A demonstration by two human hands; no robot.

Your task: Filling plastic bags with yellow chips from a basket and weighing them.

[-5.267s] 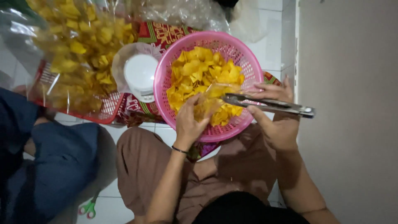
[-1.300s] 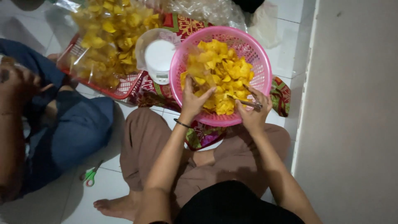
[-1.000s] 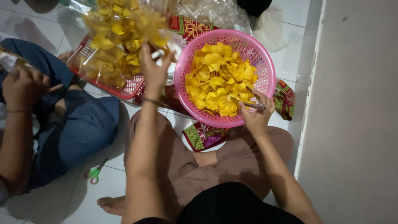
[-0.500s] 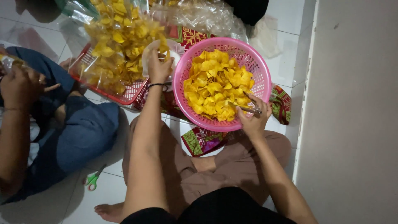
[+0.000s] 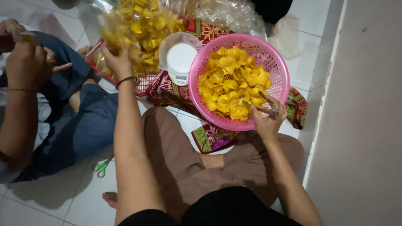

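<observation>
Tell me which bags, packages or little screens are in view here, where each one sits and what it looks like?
Clear plastic bag: upper left, full of yellow chips, gripped low down by the left hand.
Second clear plastic bag: crumpled, top centre, behind the pink basket.
Kitchen scale: between bag and basket, round white platform, small grey display at its front edge; readout too small to tell.

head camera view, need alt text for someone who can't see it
A person seated on a tiled floor grips a clear bag of yellow chips with the left hand, while the right hand holds metal tongs at the rim of a pink basket of chips. A small white scale sits between them; another person sits at the left.
</observation>
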